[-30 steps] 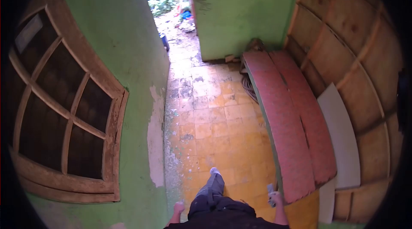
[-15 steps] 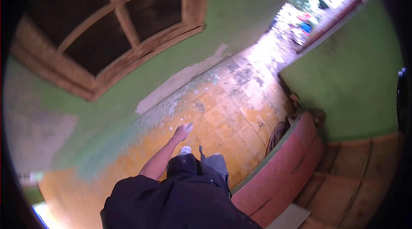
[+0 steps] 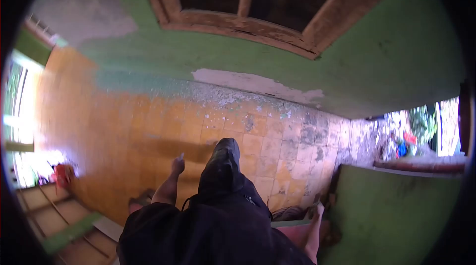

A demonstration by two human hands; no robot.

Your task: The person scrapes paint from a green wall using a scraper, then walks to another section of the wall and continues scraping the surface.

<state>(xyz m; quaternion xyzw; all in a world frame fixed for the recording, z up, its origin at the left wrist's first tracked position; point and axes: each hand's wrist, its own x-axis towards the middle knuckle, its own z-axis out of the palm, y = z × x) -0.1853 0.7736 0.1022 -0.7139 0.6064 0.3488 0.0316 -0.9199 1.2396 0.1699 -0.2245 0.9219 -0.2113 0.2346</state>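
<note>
My left hand (image 3: 178, 165) hangs low over the yellow tiled floor (image 3: 144, 141), left of my raised, dark-clothed knee. Its fingers look closed, and a small pale tip juts out beyond them; what it belongs to is too small to name. On the other side, my right hand (image 3: 318, 209) is out by the end of the low reddish ledge (image 3: 297, 232). A dark shape lies close to its fingers, and I cannot make out whether they grip anything.
A green wall (image 3: 357, 71) with peeled patches and a wooden-framed window (image 3: 238, 24) runs ahead. Pale flakes (image 3: 223, 101) litter the floor along its base. A green partition (image 3: 396, 210) stands right, beside a bright opening. At left are a red object (image 3: 63, 175) and wooden panels (image 3: 59, 210).
My view has swung left, so the window and wall now lie straight ahead. My right hand has come into view. The left hand remains low, near my legs.
</note>
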